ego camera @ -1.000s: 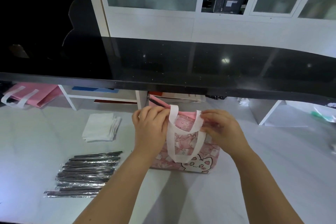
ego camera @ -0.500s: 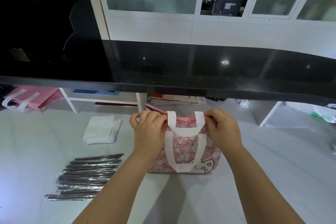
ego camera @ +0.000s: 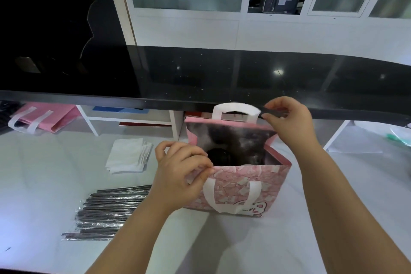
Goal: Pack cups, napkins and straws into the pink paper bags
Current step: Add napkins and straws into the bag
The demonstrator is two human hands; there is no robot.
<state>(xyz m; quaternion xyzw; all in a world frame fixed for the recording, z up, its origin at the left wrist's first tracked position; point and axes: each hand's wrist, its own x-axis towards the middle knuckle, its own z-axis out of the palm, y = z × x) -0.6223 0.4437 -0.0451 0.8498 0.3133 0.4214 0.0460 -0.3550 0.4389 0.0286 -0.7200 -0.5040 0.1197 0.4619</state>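
head view: the pink bag (ego camera: 240,187) stands on the white table (ego camera: 44,184) just under the black counter edge (ego camera: 111,98) — bare table lies nearer. left hand (ego camera: 178,176) pinches the near rim, right hand (ego camera: 289,122) the far rim; the mouth gapes, with something dark and round inside (unclear what). napkins (ego camera: 126,155) and wrapped straws (ego camera: 106,213) lie left — a second bag (ego camera: 51,115) far left.

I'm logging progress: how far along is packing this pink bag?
Done: the pink bag stands open, a dark round shape, perhaps a cup, inside. In hand: left hand and right hand pinch its rim apart. To do: napkins and straws lie on the table; a second bag lies flat.
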